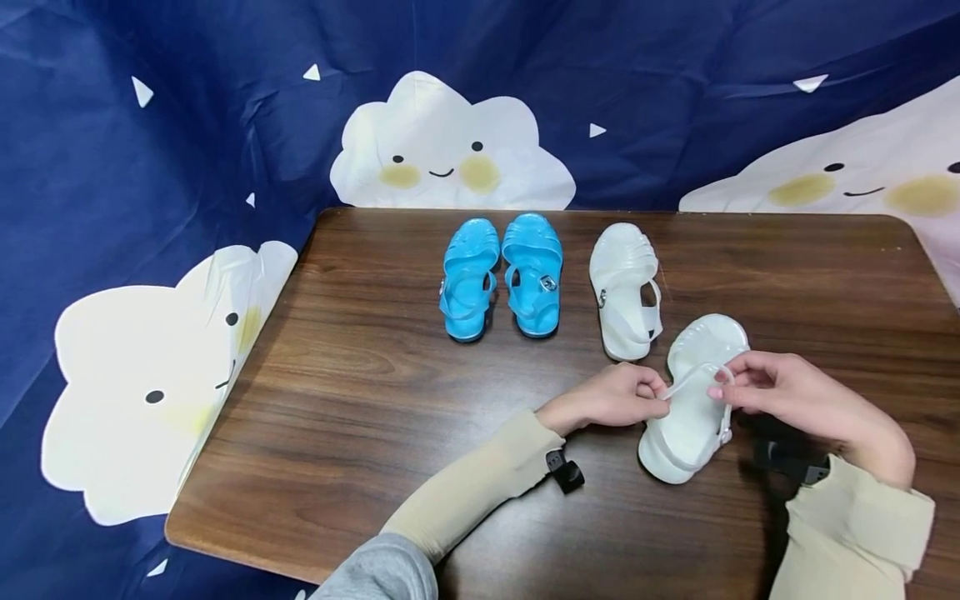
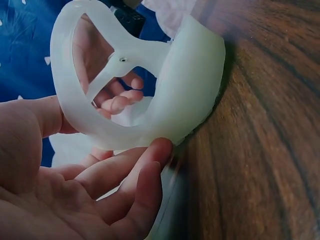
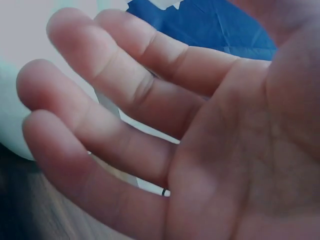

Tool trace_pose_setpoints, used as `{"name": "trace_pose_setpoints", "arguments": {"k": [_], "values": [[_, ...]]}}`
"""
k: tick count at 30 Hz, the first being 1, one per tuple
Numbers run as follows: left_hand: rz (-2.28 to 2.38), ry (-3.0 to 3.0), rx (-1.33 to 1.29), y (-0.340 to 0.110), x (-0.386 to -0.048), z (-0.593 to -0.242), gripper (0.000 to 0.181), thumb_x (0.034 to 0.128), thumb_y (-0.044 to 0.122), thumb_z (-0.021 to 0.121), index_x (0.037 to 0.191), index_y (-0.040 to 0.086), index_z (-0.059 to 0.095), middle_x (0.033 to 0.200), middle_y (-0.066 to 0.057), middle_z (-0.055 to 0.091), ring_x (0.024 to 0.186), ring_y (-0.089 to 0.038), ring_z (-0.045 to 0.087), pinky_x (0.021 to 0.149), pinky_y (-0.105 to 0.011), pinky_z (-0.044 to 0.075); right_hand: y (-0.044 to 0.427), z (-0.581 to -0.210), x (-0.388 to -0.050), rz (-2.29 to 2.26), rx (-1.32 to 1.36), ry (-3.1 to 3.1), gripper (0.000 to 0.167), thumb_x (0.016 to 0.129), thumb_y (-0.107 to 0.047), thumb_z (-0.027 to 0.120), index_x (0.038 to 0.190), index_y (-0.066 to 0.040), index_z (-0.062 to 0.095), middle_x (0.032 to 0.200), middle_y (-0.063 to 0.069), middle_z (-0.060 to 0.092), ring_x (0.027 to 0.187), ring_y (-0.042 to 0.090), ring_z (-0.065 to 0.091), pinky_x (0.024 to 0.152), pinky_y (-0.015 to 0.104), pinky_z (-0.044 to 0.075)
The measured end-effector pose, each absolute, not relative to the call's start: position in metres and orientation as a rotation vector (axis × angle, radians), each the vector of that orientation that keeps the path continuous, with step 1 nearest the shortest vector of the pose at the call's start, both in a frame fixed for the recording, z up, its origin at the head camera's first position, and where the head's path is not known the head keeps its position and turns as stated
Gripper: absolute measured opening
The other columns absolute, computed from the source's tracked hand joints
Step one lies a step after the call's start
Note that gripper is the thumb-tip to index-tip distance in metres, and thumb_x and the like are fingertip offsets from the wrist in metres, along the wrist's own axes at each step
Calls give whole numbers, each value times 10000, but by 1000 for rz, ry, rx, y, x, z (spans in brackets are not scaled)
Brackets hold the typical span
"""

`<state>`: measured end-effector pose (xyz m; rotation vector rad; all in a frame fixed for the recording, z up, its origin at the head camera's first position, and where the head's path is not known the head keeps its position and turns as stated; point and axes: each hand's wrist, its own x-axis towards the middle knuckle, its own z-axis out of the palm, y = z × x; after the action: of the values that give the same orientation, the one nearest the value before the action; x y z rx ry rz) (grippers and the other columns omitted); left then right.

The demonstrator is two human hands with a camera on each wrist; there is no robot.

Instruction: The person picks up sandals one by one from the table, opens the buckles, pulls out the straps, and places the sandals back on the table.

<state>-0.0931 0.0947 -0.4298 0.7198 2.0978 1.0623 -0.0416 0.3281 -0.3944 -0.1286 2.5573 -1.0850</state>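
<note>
A white sandal point(image 1: 690, 425) lies sole down at the front right of the table, its toe pointing away. My left hand point(image 1: 611, 396) pinches the ankle strap on the left side; in the left wrist view its thumb and fingers lie around the strap near the heel of the sandal point(image 2: 195, 75). On the other side, my right hand point(image 1: 806, 396) holds the strap between thumb and fingers. The right wrist view shows bent fingers of the right hand point(image 3: 200, 150), with the pinch itself out of sight. A metal stud shows on the strap.
Just behind stands the matching white sandal point(image 1: 621, 258), its strap fastened at a buckle. Left of it, two blue sandals point(image 1: 467, 287) sit side by side. All rest on a brown wooden table point(image 1: 360, 400). A blue cloth point(image 1: 637, 58) with clouds hangs behind.
</note>
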Motion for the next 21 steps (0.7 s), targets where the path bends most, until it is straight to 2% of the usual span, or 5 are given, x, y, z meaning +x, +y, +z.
{"name": "trace_pose_setpoints", "arguments": {"k": [9, 12, 17, 21], "values": [[1056, 2049, 733, 92, -97, -429, 37, 902, 163, 634, 924, 134, 644, 700, 133, 623, 615, 57, 483, 612, -93, 391, 326, -397, -40, -1125, -304, 2505, 119, 906, -186, 677, 947, -86, 625, 789, -45, 657, 737, 68, 604, 666, 171, 472], [1047, 2050, 736, 91, -97, -428, 59, 905, 157, 645, 958, 134, 655, 773, 113, 663, 679, 61, 524, 654, -86, 419, 329, -400, -39, -1226, -425, 2411, 102, 933, -99, 621, 1012, -36, 607, 840, -17, 689, 775, 63, 633, 677, 193, 515], [976, 2116, 799, 92, -94, -428, 141, 907, 191, 655, 1042, 151, 666, 925, 94, 702, 806, 78, 575, 715, -50, 423, 337, -406, -38, -1397, -600, 2198, 248, 948, 40, 516, 1193, 5, 505, 909, 24, 705, 819, 95, 671, 680, 278, 568], [866, 2218, 868, 93, -91, -425, 189, 915, 257, 649, 1087, 180, 659, 1016, 111, 705, 896, 88, 583, 748, -21, 387, 336, -409, -39, -1433, -604, 2169, 224, 943, 52, 518, 1161, 2, 503, 869, 13, 699, 779, 131, 671, 659, 293, 566]]}}
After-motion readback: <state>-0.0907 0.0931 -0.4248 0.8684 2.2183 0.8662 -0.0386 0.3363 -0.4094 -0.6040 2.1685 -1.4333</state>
